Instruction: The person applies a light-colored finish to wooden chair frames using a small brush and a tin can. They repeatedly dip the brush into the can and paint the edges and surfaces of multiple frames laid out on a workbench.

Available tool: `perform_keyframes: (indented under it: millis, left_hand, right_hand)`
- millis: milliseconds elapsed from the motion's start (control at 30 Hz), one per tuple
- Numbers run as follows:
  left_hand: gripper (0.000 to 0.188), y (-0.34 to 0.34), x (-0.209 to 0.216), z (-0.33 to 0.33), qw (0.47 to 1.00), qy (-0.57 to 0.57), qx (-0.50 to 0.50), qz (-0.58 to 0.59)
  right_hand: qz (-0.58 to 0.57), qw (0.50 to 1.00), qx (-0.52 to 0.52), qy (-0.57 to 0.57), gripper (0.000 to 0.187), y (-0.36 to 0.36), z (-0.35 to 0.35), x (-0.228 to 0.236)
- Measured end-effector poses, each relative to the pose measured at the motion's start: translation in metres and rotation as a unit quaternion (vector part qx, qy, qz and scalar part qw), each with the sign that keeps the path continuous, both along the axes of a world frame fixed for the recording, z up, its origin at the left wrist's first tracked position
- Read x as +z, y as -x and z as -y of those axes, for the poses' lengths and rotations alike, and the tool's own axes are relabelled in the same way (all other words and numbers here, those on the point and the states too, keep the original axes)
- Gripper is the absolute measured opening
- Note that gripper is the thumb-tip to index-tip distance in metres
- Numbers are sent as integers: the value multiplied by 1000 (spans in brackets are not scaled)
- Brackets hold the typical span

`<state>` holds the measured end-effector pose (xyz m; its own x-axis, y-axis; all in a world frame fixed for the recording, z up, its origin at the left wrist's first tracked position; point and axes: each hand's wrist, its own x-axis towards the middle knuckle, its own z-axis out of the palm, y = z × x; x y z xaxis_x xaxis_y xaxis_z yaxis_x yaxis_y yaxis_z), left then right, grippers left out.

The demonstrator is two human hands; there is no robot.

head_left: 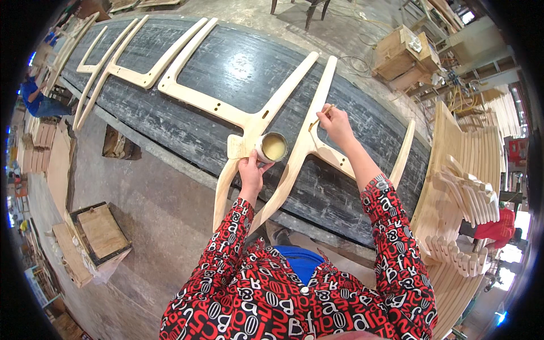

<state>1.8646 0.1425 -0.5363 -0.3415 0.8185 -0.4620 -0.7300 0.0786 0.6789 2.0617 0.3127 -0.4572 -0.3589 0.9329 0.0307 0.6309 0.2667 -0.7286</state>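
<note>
My left hand (250, 175) is closed around a small can (259, 149) with pale cream-coloured stuff inside. Beside the can, a small flat piece of light wood (237, 147) lies over one frame's leg; I cannot tell whether my fingers also hold it. Pinched in my right hand (336, 126) is a thin stick (314, 123), its lower end at the joint of a pale wooden chair-back frame (296, 152). Another such frame (226, 110), with dark holes in its crossbar, lies to the left, partly beneath the can and wood piece.
The frames rest on a long, scuffed black table (226, 51). More frames (127, 73) lie farther left. Stacked wooden parts (473, 164) stand close on the right. A wooden box (102, 232) sits on the floor at left. A person in blue (35, 96) is at far left.
</note>
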Motion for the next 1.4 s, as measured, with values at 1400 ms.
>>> perform_keyframes:
  millis: [1400]
  left_hand:
    - [25,-150,21,-40,990,-63,-122,-22]
  right_hand:
    - [-618,699,-284,219,7,-172,127,-38]
